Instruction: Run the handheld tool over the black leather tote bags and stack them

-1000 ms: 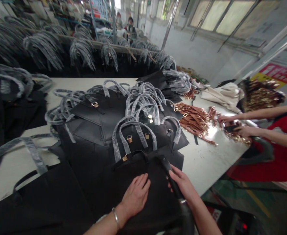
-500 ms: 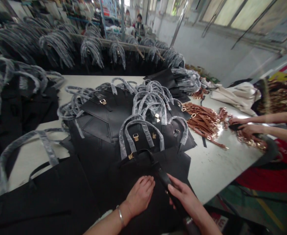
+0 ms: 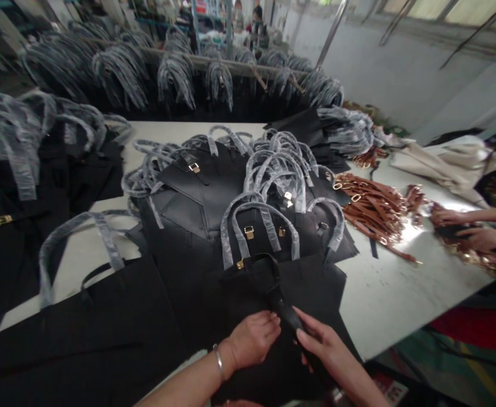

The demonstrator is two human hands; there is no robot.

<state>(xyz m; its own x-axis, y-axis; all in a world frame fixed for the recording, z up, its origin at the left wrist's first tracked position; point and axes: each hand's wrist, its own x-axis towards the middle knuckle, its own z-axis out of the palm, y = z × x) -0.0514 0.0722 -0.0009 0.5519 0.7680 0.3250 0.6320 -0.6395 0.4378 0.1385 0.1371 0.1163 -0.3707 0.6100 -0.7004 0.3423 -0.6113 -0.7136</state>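
Note:
My right hand [image 3: 320, 342] is wrapped around a long black handheld tool [image 3: 292, 316], whose front end rests near the strap loop of a black bag panel [image 3: 248, 294]. To its left, my left hand [image 3: 256, 339] lies on the same dark panel, fingers bent and close together; whether anything is under them is hidden. A silver bangle circles the left wrist. Just beyond the hands are a small gold buckle [image 3: 240, 264] and a black strap loop [image 3: 265, 263]. More black bags with plastic-wrapped handles [image 3: 273, 164] are piled behind.
Brown straps with gold rings [image 3: 375, 209] lie on the white table [image 3: 370, 305] at right, near another person's hands [image 3: 477, 226]. Black bags [image 3: 23, 271] with wrapped handles are at left. A rack of bags [image 3: 172, 73] stands behind. Cream fabric [image 3: 447, 167] sits at back right.
The view has shifted, so the table and bags appear farther right and slightly higher. My hands stay at the same panel, with the right hand still around the tool.

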